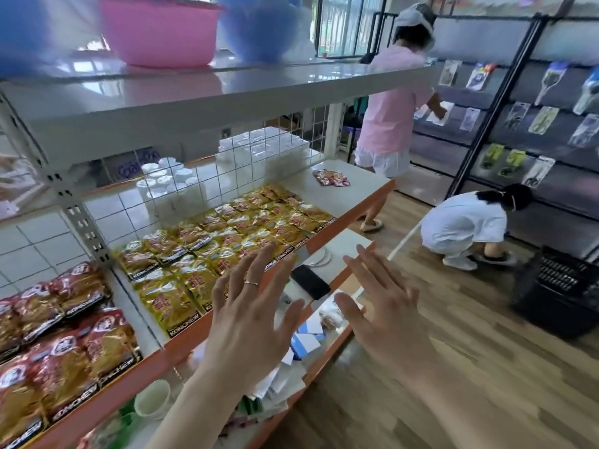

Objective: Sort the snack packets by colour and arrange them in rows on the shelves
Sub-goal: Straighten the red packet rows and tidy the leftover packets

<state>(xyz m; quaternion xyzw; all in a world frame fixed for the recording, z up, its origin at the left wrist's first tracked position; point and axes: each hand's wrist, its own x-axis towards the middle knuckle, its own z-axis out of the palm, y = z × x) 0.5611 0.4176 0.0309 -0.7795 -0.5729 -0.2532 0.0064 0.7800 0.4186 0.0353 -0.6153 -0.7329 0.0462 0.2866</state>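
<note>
When read from the left — red packets (55, 335): glossy and crinkled, overlapping in rows in the left bay of the shelf (356, 189), black brand strips toward the front edge.
Yellow packets (220, 234): next bay to the right, same make in gold foil, packed in slanting rows over most of the bay.
Left hand (249, 319): empty, fingers straight and spread, ring on one finger, held over the front of the yellow rows; touching or not, unclear.
Stray red packets (330, 178): small flat pile alone on bare shelf beyond the yellow rows — up and right of both hands, well apart from the red bay, long side roughly along the shelf.
Right hand (385, 315): empty too, fingers splayed, held out in front of the shelving; nearer to the stray pile, so likely the one to reach.
</note>
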